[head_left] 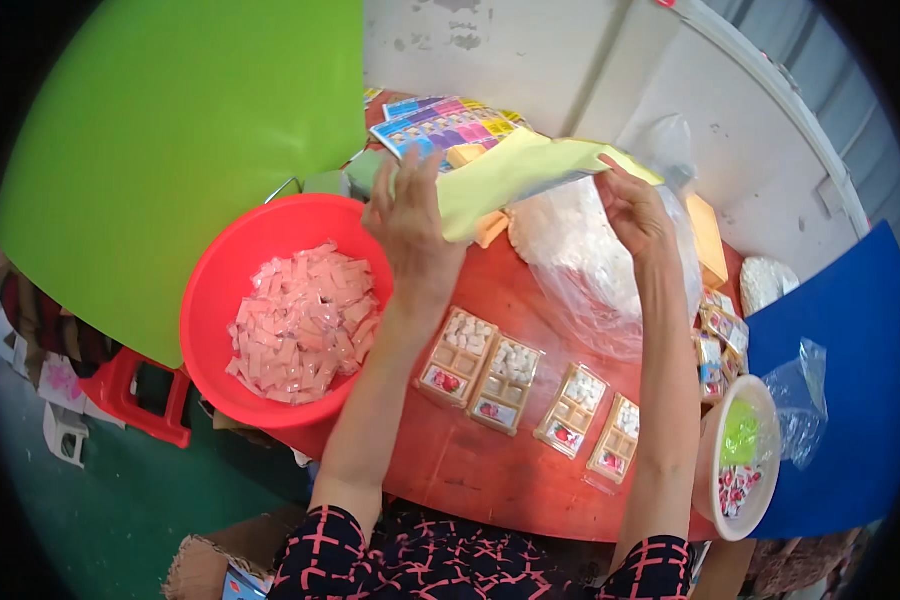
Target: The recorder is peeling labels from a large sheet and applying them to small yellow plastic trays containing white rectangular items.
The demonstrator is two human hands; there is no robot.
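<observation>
A pale yellow sheet [510,178], slightly curled, stretches across the far side of the red table. The thumb and fingers of my right hand [638,212] pinch its right end. My left hand [410,225] is raised beside the sheet's left end; motion smears its fingers, so I cannot tell whether they grip it. Below the hands, several light wooden trays [507,385] stand in a row, with small white pieces in their upper compartments and a strawberry picture at the near end. Behind my right forearm lies a clear plastic bag [570,245] of white pieces.
At left stands a red basin [202,300] of pink wrapped strips [310,325]. A white bowl [708,485] with green and red-white packets sits at right, near filled packages [715,345]. Colourful printed sheets [440,122] lie at the back. Green [200,130] and blue [840,400] panels flank the table.
</observation>
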